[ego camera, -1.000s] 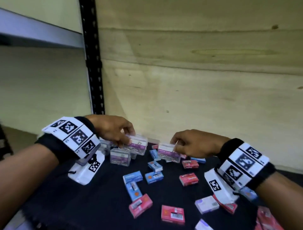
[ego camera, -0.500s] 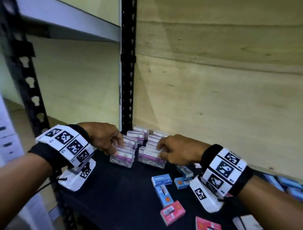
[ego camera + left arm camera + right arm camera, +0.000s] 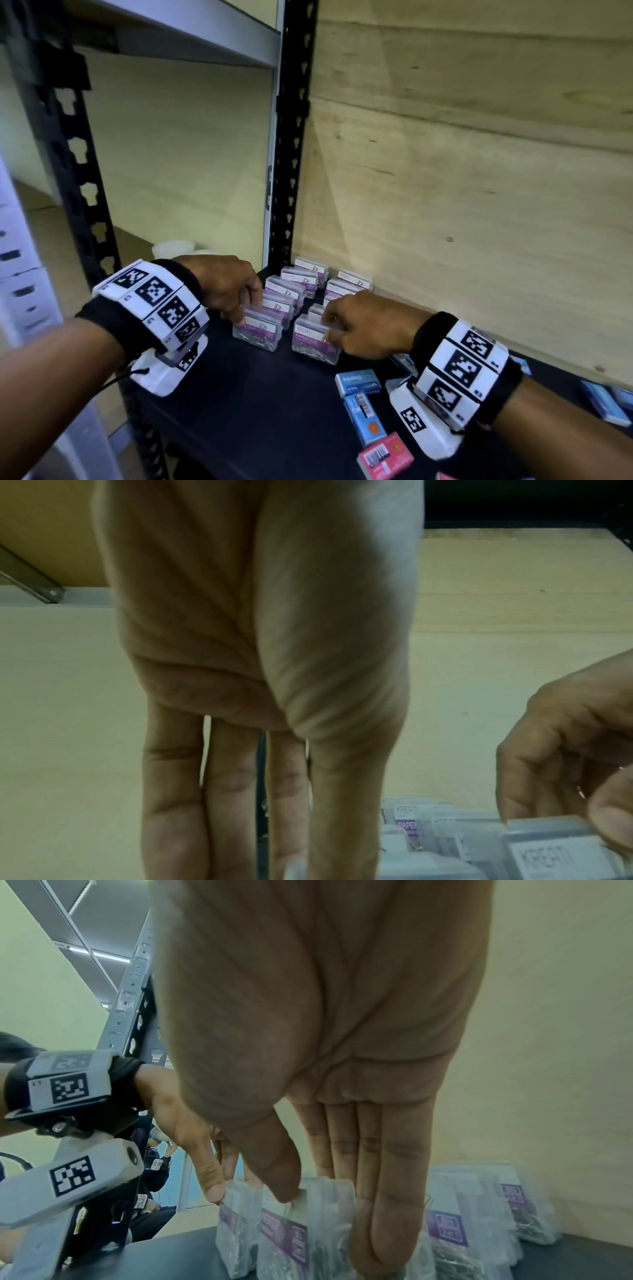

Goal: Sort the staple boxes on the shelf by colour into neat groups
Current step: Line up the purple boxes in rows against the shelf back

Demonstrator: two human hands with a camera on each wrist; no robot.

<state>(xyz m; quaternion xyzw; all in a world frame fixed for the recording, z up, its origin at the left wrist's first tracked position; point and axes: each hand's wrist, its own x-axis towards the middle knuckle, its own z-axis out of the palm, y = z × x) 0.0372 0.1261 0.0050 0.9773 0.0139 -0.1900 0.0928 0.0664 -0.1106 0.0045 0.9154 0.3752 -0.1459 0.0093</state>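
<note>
At the back-left corner of the black shelf point(image 3: 246, 404), beside the perforated black upright point(image 3: 291, 137), two clear purple-labelled boxes now stand on the shelf surface at the front of two rows of like boxes point(image 3: 310, 277); a second ago both were in the air over the scattered pile. The left hand point(image 3: 222, 287) pinches the front box of the left row point(image 3: 257, 330) between thumb and fingertips, its fingers held close together in the left wrist view. The right hand point(image 3: 363, 325) grips the front box of the right row point(image 3: 313, 339), thumb on the near face and fingers pressed together behind it, as the right wrist view shows. Labels read "PAPER CLIP", so these appear to be clip boxes kept as the purple group. Both hands remain on their boxes, and neither has let go. That colour group looks nearly squared up against the upright. Away from the upright, toward the front right, blue staple boxes point(image 3: 358, 380) and a pink staple box point(image 3: 385, 455) lie loose and mixed, so the blue and pink groups are not yet made.
</note>
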